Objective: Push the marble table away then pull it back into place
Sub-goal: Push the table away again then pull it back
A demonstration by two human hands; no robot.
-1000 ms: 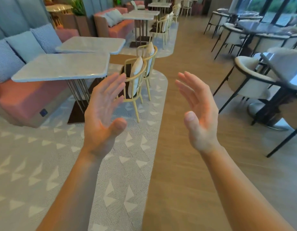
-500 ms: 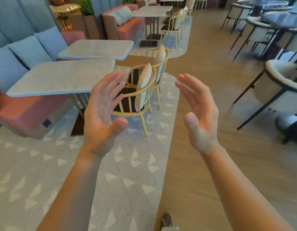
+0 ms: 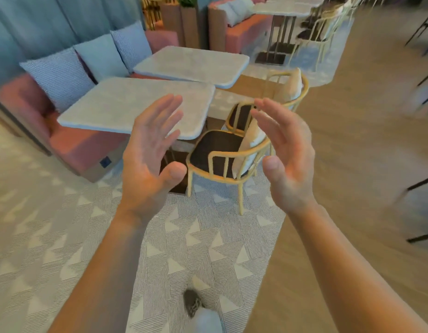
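Head view: left hand point(image 3: 150, 150) and right hand point(image 3: 286, 155) spread, empty; marble table point(image 3: 126, 104) untouched, pushing it risks clipping the chair point(image 3: 222, 159) beside it.

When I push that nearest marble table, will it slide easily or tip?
The nearest marble table probably feels heavy: its slab looks thick. It stands on a narrow central base resting on patterned carpet, so it may drag and rock rather than glide.

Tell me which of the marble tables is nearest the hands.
The front marble table, beside the nearer yellow chair; the second marble table sits behind it, and others stand farther back.
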